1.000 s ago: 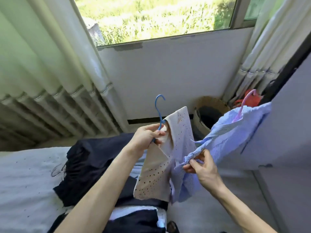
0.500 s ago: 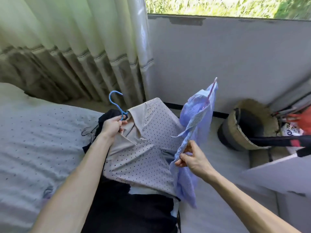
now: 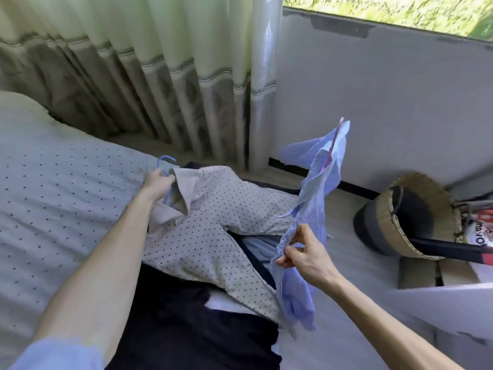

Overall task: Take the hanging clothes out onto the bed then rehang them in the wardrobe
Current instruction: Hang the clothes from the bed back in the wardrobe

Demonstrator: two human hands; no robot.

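- Closest to me, my left forearm reaches out over a heap of dark clothes (image 3: 186,329) lying at the near edge of the bed (image 3: 53,209); a pale blue sleeve (image 3: 53,353) shows at the bottom corner
- My right hand (image 3: 306,257) is closed in a pinch, thumb and fingers nipping the front edge of the blue striped shirt (image 3: 314,188); the shirt hangs in the air beside the bed, its lower end drooping below my hand and its upper part raised above it
- The beige dotted shirt (image 3: 213,231) lies spread across the dark clothes and the bed, collar towards the far side
- My left hand (image 3: 157,182) is curled round the blue hanger (image 3: 165,160) at that shirt's collar; the hook pokes out just beyond my fingers, low over the dotted sheet
- A pink hanger (image 3: 332,145) shows inside the top of the striped shirt
- To the right, on the floor, a woven basket (image 3: 384,220) lies tipped on its side, mouth facing right; what sits behind it is too blurred to tell
- Beyond the bed hangs a pleated cream curtain (image 3: 173,62) with a grey patterned band at the bottom
- Furthest, a white wall (image 3: 386,102) runs under a window (image 3: 400,14) full of sunlit grass
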